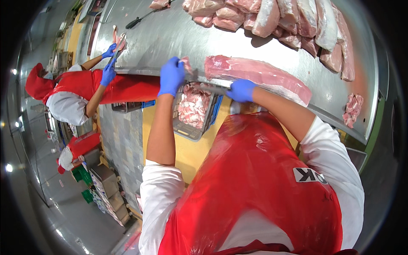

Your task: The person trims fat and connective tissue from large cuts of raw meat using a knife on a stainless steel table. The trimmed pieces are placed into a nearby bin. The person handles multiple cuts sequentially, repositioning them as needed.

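Observation:
My left hand (pixel 171 77), in a blue glove, is closed on a small pink meat scrap (pixel 185 63) at the table's near edge. My right hand (pixel 241 89), also gloved in blue, grips a knife (pixel 211 88), its blade pointing left over a grey plastic crate (pixel 185 131) of pale meat trimmings (pixel 193 111) below the edge. A long pink loin (pixel 253 73) with white fat along it lies on the steel table (pixel 157 34) just beyond my right hand.
Many meat cuts (pixel 276 19) are piled at the back right; scraps (pixel 352 108) lie at the right end. A dark-handled tool (pixel 133 23) lies at the back left. To my left a co-worker (pixel 72 89) handles meat with a knife; another person (pixel 78 151) works farther off near trays.

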Demonstrator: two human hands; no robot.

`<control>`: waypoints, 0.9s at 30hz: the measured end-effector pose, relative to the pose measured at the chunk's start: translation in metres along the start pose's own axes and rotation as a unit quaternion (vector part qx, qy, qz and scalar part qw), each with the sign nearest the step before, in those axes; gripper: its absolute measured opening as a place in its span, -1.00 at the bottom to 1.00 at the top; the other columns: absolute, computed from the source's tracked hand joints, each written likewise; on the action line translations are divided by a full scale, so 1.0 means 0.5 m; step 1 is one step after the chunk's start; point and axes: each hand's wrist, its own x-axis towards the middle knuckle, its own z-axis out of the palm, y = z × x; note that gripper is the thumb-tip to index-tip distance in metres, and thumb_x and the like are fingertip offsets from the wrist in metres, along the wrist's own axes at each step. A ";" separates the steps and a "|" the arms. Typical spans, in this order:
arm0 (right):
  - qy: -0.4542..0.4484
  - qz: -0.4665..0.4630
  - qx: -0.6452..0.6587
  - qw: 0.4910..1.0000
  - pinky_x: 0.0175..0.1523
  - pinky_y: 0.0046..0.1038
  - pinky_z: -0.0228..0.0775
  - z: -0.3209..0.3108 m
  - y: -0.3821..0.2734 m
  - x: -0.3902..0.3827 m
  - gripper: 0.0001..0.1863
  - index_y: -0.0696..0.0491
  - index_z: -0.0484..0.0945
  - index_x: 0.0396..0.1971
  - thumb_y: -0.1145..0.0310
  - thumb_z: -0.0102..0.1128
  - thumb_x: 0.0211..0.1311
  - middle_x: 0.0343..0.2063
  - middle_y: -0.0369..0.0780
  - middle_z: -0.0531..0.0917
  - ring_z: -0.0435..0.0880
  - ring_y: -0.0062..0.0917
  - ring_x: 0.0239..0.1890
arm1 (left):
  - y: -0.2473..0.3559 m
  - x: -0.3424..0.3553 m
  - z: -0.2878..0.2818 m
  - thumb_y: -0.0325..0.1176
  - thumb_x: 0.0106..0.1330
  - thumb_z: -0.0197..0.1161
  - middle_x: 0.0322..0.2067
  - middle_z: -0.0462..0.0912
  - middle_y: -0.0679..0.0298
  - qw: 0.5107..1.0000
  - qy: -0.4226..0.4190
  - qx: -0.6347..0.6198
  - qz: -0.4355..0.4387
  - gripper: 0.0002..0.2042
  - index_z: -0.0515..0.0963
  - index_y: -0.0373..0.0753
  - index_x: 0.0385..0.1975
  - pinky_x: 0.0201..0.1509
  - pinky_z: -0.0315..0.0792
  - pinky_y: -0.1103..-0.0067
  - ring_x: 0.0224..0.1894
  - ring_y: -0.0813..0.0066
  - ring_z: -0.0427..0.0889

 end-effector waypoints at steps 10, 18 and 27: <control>0.019 0.173 0.243 0.954 -0.30 -0.39 0.51 -0.048 0.168 -0.331 -0.63 0.12 0.73 -0.23 0.09 0.20 0.45 -0.50 -0.20 0.69 0.66 -0.49 -0.49 | -0.327 -0.278 -0.015 -0.22 0.40 0.44 -0.49 0.69 0.31 0.916 -0.016 -0.221 -0.334 -0.74 0.70 -0.33 -0.30 -0.43 0.52 0.56 -0.49 0.61 0.63; 0.153 0.262 0.368 0.879 -0.49 -0.53 0.38 -0.023 0.193 -0.496 -0.67 0.10 0.65 -0.23 0.11 0.20 0.55 -0.57 -0.33 0.60 0.54 -0.67 -0.62 | -0.589 -0.449 0.126 -0.09 0.45 0.28 -0.48 0.75 -0.11 0.871 -0.224 -0.058 -0.433 -0.55 0.70 -0.50 -0.32 -0.34 0.63 0.28 -0.45 0.09 0.82; 0.368 0.279 0.484 0.743 -0.32 -0.54 0.44 0.108 0.246 -0.605 -0.76 0.11 0.59 0.03 0.30 0.14 0.57 -0.41 -0.32 0.62 0.59 -0.65 -0.44 | -0.105 -0.369 0.302 -0.14 0.41 0.32 -0.29 0.76 -0.06 0.954 -0.248 -0.159 -0.057 -0.70 0.73 -0.29 -0.23 -0.12 0.59 0.30 -0.24 0.02 0.78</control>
